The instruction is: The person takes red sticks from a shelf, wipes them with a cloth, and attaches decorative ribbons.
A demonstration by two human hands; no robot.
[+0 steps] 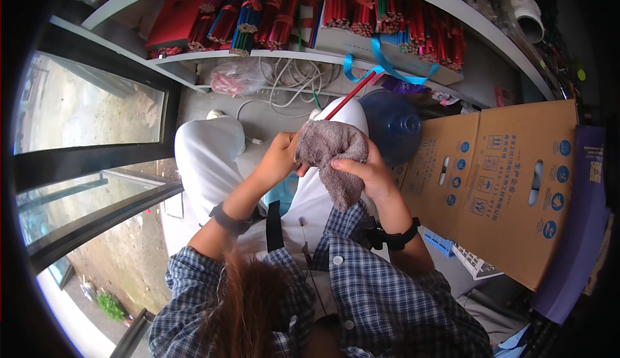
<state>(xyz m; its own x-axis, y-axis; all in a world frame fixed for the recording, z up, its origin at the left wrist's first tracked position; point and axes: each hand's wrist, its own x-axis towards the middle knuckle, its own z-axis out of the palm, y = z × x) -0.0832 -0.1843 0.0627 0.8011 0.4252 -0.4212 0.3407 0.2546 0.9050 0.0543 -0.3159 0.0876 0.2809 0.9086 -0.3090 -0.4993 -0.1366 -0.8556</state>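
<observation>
Grey cloth (336, 143): left hand (283, 156) curled at edge, right hand (376, 176) closed over folds; apparently wiping red stick (351, 96), contact hidden; next calls for steady slide along it.

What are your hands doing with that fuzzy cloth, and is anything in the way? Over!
Left hand and right hand gripping the grayish cloth. Red stick poking out past it, blue ribbon at far end. In the way: cloth, hiding some fingers.

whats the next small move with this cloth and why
Perhaps slide the cloth along the red stick: left hand and right hand hold the cloth where the stick passes behind it, while the stretch toward the blue ribbon is uncovered.
</observation>
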